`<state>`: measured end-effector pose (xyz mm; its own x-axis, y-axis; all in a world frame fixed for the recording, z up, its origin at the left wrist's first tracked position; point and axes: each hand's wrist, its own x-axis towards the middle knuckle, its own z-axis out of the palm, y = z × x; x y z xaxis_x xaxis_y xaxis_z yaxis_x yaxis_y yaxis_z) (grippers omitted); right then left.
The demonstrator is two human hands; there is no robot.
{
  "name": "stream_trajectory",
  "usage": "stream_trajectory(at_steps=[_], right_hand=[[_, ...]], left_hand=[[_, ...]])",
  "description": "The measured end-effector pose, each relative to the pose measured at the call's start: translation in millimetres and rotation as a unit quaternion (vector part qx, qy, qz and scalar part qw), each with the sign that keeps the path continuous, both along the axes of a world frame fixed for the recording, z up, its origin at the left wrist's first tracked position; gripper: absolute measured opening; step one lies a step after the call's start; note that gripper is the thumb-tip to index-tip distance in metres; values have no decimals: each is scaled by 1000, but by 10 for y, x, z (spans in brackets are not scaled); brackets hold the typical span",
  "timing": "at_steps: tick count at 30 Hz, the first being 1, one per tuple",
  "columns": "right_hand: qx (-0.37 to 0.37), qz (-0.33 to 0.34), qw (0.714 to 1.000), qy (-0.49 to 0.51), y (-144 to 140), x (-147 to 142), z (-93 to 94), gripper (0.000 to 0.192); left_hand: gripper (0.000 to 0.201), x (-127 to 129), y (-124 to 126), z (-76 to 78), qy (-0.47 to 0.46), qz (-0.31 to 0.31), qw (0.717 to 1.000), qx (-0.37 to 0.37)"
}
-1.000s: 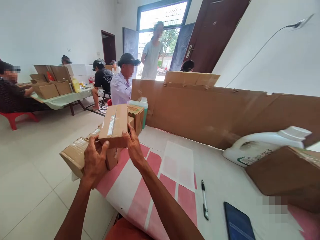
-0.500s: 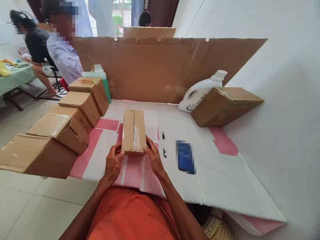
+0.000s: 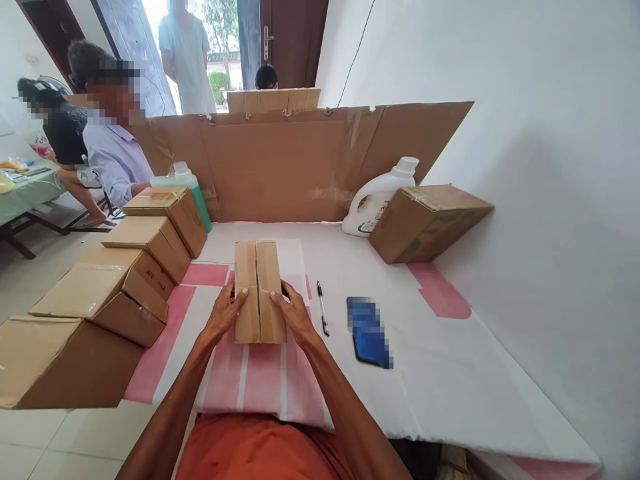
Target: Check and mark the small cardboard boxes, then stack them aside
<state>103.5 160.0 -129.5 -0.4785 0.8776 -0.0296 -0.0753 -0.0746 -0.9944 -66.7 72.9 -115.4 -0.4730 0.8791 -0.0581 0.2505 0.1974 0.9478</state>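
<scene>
A small cardboard box is between my hands over the middle of the table, its top seam facing up. My left hand grips its left side, the thumb lying on the top face. On the opposite side my right hand holds it the same way, thumb on top near the seam. The fingers under and behind the box are hidden. To the right of my right hand lies a black-and-clear pen. Farther right is a blue phone-like object, partly blurred out.
Several cardboard boxes line the table's left edge, with a green-liquid bottle behind them. A white jug and a tilted box stand at back right. A cardboard panel closes the back; people are beyond it.
The box now shows a different face, with an open-looking seam instead of a shiny taped one. My thumbs moved from its near corners onto its top. The camera view shifted.
</scene>
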Motion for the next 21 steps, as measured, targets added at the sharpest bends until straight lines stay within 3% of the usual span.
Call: stream_trajectory(at_steps=[3, 6, 9, 12, 14, 18, 21], right_hand=[[27, 0, 997, 70, -30, 69, 158, 58], [42, -15, 994, 103, -30, 142, 264, 49], [45, -15, 993, 108, -41, 191, 305, 39], [48, -9, 993, 109, -96, 241, 320, 43], [41, -18, 994, 100, -160, 271, 319, 45], [24, -45, 997, 52, -325, 295, 280, 43], [-5, -48, 999, 16, -432, 270, 232, 56]], left_hand=[[75, 52, -45, 114, -26, -16, 998, 62], [83, 87, -82, 149, -56, -20, 991, 116], [76, 122, -147, 159, -65, -8, 990, 123], [68, 131, -262, 168, -83, -15, 984, 156], [75, 121, -353, 164, -120, -20, 975, 184], [91, 114, -517, 158, -207, -22, 964, 165], [95, 122, -598, 196, -236, -19, 961, 143]])
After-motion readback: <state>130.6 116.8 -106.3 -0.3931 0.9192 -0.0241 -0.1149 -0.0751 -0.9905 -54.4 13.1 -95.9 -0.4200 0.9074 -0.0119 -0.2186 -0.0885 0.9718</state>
